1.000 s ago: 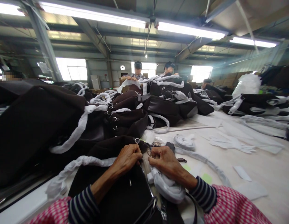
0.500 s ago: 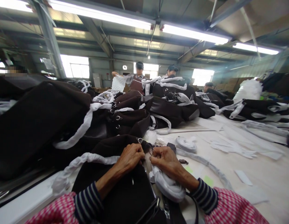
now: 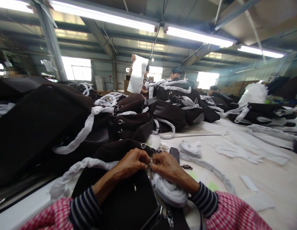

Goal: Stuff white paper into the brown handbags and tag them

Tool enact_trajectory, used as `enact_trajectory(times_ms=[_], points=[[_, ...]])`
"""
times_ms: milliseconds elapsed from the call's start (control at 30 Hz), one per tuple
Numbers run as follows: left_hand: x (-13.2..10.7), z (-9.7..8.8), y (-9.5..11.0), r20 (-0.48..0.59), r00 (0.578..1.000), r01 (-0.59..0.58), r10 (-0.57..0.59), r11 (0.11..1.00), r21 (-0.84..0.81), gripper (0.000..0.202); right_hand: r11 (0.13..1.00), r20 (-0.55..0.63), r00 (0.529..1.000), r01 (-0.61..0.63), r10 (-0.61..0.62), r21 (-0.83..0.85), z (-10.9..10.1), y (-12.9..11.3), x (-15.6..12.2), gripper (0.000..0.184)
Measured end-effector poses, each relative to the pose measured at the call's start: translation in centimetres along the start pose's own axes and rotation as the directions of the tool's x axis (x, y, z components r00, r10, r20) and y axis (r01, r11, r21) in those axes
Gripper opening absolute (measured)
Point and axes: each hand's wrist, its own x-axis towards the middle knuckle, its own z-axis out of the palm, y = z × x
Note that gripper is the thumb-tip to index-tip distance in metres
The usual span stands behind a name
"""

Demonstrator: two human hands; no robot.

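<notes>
A black bag point(image 3: 115, 198) lies before me with its zip point(image 3: 154, 191) facing up. My left hand point(image 3: 135, 161) is closed at the bag's upper end, fingertips pinching small metal hardware. Against it, my right hand point(image 3: 164, 164) is also closed, thumb and finger pinching there. Between them a small metal ring point(image 3: 151, 160) shows; the fingers partly hide it. Under my right hand rests a coiled strap point(image 3: 172, 193) in white wrapping. A white-wrapped handle point(image 3: 86, 163) arches left of my left hand. A larger metal ring point(image 3: 143, 146) shows just beyond my fingers.
Black bags point(image 3: 134, 124) with white-wrapped handles are heaped ahead and to the left. On the pale table point(image 3: 270, 179) lie another coiled strap point(image 3: 190, 148), a small dark clasp point(image 3: 186, 167) and white sheets point(image 3: 237, 151). Across the heap a person holds up white bubbled packing point(image 3: 138, 75).
My right hand has moved left and now meets my left hand at the metal ring. The person opposite has raised the white packing. My view has shifted slightly.
</notes>
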Motion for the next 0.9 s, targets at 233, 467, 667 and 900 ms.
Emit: enact_trajectory(times_ms=[233,467,667,900], points=[[0.2,-0.1,-0.4,0.030,0.999,-0.028,0.028,1.000,-0.014,0.036,1.000,0.013,1.000,0.007,-0.008,0.016,0.0,-0.2,0.0,0.018],[-0.5,0.7,0.5,-0.118,0.993,0.039,-0.010,0.968,0.247,0.025,0.999,0.030,0.999,0.019,-0.020,0.037,0.1,0.0,0.1,0.016],[-0.6,1.3,0.1,-0.141,0.990,0.058,-0.010,0.937,0.344,0.020,0.987,0.016,0.997,0.075,-0.078,0.145,0.2,0.8,0.1,0.023],[-0.7,-0.1,1.5,-0.090,0.996,-0.011,0.023,0.990,0.137,0.018,0.708,0.054,0.993,0.034,-0.101,0.705,0.0,2.5,0.5,0.018]])
